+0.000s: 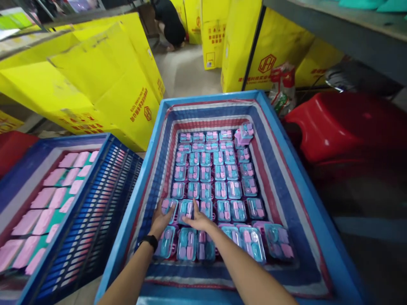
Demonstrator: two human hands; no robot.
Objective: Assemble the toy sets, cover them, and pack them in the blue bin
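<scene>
Two bare hands are working low in a blue crate (288, 167) lined with striped woven sheeting (270, 169), where rows of small teal-and-pink clear-lidded boxes (219, 173) are lying flat, side by side. The left hand (160, 220), with a black wristband (149, 241) on its wrist, is pressing on a box in the near left corner of the rows (168, 207); its fingers are lying spread and fairly flat over the lid, not curled round anything. The right hand (197, 219) is resting just beside it on the neighbouring box (186, 208), fingers loosely open and pointing left, touching the lid without closing on it.

Done well, this squaring-up seems to call for even downward and sideways pressure from both palms, so that the two boxes slide snug against their neighbours without tipping or riding up; the slippery lids could skid, so a light, flat touch looks wiser than a pinch.

Nearer the wearer, a looser row (251, 241) is lying slightly tilted. One box (244, 132) is sitting on top at the far right corner. To the left, another blue crate (95, 220) is holding pink pieces (47, 199), and yellow cartons (104, 84) are standing behind.
</scene>
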